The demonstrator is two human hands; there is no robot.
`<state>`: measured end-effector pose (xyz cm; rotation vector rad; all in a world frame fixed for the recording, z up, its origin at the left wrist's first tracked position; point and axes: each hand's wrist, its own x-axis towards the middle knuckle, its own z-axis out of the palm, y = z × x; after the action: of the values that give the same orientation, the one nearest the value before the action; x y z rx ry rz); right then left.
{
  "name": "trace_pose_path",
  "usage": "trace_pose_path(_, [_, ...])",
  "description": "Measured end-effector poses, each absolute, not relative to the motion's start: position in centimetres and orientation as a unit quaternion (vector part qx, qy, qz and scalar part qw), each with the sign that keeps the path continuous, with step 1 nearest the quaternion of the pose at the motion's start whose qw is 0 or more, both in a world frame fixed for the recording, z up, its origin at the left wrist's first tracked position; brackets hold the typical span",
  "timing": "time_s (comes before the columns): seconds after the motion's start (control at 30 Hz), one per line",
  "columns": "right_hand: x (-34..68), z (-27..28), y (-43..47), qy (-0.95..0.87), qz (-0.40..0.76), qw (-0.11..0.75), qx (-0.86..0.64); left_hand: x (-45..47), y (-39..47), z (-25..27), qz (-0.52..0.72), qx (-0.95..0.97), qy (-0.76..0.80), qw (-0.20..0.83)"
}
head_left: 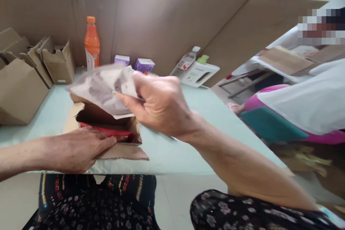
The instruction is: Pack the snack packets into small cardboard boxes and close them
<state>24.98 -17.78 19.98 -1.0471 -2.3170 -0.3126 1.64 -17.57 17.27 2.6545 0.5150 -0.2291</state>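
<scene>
A small open cardboard box (121,152) lies on the table in front of me, its near flap folded out. My left hand (81,147) rests flat over the box's near edge, fingers stretched out and touching a red packet (107,129) inside. Above the box, my right hand (161,102) pinches a see-through plastic bag (102,88) at its right end. Something greyish shows through the bag, too blurred to name. Behind the bag, two purple-and-white cartons (144,65) are partly hidden.
Several opened cardboard boxes (24,90) crowd the left side. An orange drink bottle (92,43) stands by the cardboard partition (161,21). At the back right are a clear bottle (185,63) and a white jug (199,73). Another person (293,104) sits to the right.
</scene>
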Motion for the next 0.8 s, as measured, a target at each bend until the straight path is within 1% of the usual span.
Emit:
trace_pose_path(0.03, [24.8,19.7,-17.7,-0.882,-0.112,0.24,-0.391,1.5,-17.7,17.0,-0.094,0.954,0.192,0.209])
trace_pose_path(0.13, [23.7,18.6,-17.4,-0.899,-0.071,0.051,-0.43,1.0,-17.9,16.1,-0.083,0.961,0.198,0.172])
trace_pose_path(0.2, [22.6,18.0,-17.1,-0.888,-0.043,-0.04,-0.456,0.8,-18.0,15.6,-0.056,0.97,0.184,0.146])
trace_pose_path(0.27, [21.8,17.5,-16.6,-0.887,-0.018,-0.078,-0.455,0.6,-18.1,15.2,-0.032,0.973,0.183,0.135])
trace_pose_path(0.37, [21.3,17.1,-15.6,-0.906,0.062,-0.098,-0.407,0.4,-18.5,15.0,0.012,0.965,0.233,0.119])
trace_pose_path(0.47, [22.0,16.9,-14.8,-0.922,0.14,-0.099,-0.347,0.2,-18.8,14.7,0.095,0.952,0.287,0.053])
trace_pose_path(0.53, [22.9,17.0,-14.9,-0.925,0.167,-0.084,-0.331,0.1,-18.7,14.4,0.105,0.951,0.288,0.034])
trace_pose_path(0.57, [23.6,17.1,-15.1,-0.926,0.186,-0.065,-0.323,0.2,-18.6,14.4,0.079,0.955,0.283,0.047])
trace_pose_path(0.6, [24.4,17.4,-15.3,-0.925,0.209,-0.027,-0.317,0.3,-18.5,14.4,0.04,0.958,0.277,0.069])
trace_pose_path(0.63, [25.4,17.6,-15.3,-0.919,0.233,0.034,-0.315,0.4,-18.3,14.4,-0.003,0.958,0.272,0.095])
trace_pose_path(0.7, [27.7,17.8,-14.7,-0.88,0.258,0.206,-0.34,0.8,-18.1,14.8,-0.066,0.951,0.272,0.129])
trace_pose_path(0.73, [29.0,17.6,-13.9,-0.843,0.252,0.292,-0.375,1.0,-18.1,15.1,-0.079,0.948,0.276,0.135])
trace_pose_path(0.77, [30.2,17.1,-12.7,-0.798,0.231,0.355,-0.429,1.2,-18.0,15.3,-0.083,0.947,0.28,0.137])
trace_pose_path(0.8, [31.4,16.3,-11.2,-0.755,0.204,0.383,-0.491,1.4,-18.0,15.6,-0.088,0.945,0.284,0.138])
